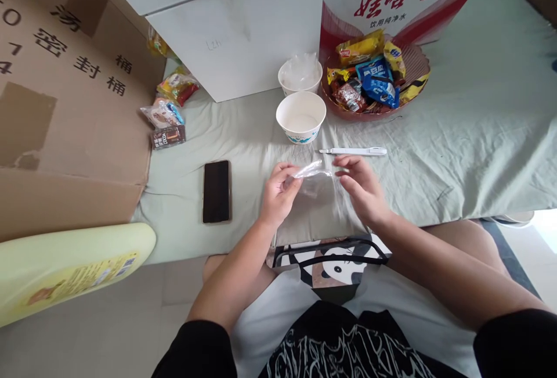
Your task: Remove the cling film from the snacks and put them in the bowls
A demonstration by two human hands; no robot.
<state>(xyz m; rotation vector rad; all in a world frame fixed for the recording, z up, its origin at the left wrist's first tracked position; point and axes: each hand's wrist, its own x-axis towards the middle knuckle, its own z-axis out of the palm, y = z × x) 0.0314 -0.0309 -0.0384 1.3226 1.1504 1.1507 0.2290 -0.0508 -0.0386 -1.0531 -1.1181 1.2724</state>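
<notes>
My left hand [279, 191] pinches a clear plastic bag [311, 170] between thumb and fingers, above the near edge of the cloth. My right hand [359, 186] is just to the right of the bag, its fingers apart and curved; whether a fingertip touches the film is hard to see. A white craft knife [354, 151] lies beyond my hands, blade end to the left. Past it stands a white paper bowl [301, 117] with a blue pattern. Behind that, a second paper bowl [285, 81] holds crumpled clear plastic [300, 70].
A reddish basket [369, 114] of packaged snacks stands at the back right, before white boxes [261, 47]. A phone [216, 191] lies on the left. Small snack packs [169, 136] rest beside a cardboard box [69, 134]. A panda-print bag [339, 265] is on my lap.
</notes>
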